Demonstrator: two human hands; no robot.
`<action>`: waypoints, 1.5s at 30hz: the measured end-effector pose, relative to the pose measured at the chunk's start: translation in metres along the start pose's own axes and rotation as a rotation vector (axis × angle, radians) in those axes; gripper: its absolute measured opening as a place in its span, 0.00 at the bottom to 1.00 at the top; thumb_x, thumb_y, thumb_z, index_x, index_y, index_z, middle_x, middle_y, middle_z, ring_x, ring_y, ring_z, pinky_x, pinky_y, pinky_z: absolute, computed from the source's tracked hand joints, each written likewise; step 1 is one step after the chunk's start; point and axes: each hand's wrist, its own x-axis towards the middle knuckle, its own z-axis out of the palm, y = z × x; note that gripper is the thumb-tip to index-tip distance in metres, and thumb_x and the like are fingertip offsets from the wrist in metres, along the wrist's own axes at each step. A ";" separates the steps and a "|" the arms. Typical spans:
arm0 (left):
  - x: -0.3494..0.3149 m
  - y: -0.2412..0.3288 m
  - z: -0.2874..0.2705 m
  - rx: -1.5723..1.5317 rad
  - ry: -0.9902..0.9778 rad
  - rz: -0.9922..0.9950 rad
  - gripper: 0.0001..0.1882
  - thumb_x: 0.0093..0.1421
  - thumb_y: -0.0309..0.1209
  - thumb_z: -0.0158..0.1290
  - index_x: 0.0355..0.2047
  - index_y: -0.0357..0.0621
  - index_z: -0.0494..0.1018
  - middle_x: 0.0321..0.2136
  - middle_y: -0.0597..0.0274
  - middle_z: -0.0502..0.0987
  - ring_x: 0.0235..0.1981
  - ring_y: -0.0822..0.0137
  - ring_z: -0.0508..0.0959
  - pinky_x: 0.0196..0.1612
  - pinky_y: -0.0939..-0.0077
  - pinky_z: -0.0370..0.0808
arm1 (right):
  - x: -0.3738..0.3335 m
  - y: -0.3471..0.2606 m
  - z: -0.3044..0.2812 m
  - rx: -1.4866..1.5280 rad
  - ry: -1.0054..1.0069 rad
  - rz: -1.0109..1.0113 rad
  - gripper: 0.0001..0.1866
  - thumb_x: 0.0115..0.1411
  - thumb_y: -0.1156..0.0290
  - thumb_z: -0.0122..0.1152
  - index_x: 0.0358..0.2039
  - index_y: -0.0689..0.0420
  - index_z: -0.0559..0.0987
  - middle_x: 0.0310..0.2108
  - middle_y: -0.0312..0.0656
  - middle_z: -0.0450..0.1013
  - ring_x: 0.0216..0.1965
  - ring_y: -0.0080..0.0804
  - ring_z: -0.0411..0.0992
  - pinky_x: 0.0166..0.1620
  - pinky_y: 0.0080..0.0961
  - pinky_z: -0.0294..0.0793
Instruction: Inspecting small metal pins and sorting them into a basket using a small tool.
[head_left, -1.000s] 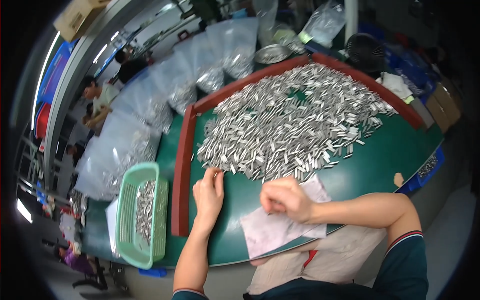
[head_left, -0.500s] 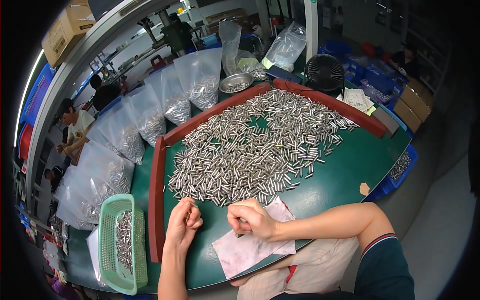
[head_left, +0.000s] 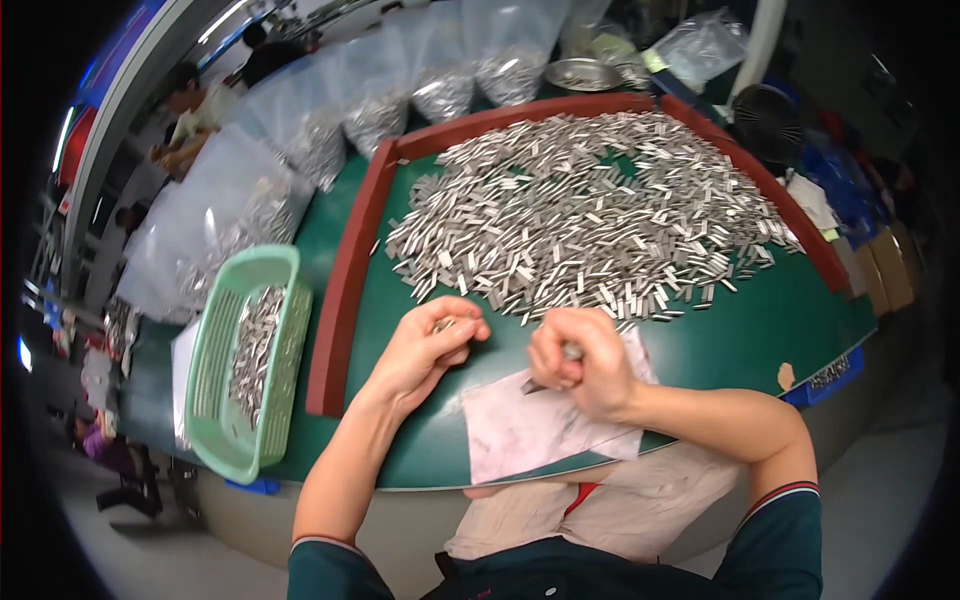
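A wide heap of short, shiny metal pins point(head_left: 580, 210) covers the green table point(head_left: 700, 345) in front of me. My left hand point(head_left: 437, 345) is curled near the heap's front edge, with a small metal pin partly showing between thumb and fingers. To its right, my right hand point(head_left: 582, 362) makes a fist over a stained pinkish-white cloth point(head_left: 530, 435); a grey pin end shows among the fingers, and how many it holds is hidden. Something small and dark shows just below this fist, too unclear to name.
Red wooden strips point(head_left: 352, 290) border the heap at left and back. A light green basket point(head_left: 205, 400) with pins stands left. Clear plastic bags point(head_left: 255, 200) of pins line the far left; a metal bowl point(head_left: 583, 75) and black fan point(head_left: 768, 122) stand behind.
The whole view has tilted down and shifted, so the heap sits higher and further right. My left hand has turned, palm side more inward. The right hand is still a fist over the cloth.
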 end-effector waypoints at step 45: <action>-0.003 0.013 -0.036 0.312 0.433 0.248 0.19 0.61 0.41 0.41 0.18 0.43 0.62 0.09 0.75 0.55 0.11 0.81 0.50 0.15 0.85 0.49 | 0.003 0.004 0.001 0.096 -0.047 -0.012 0.20 0.56 0.65 0.37 0.11 0.60 0.61 0.06 0.33 0.50 0.10 0.20 0.47 0.16 0.18 0.49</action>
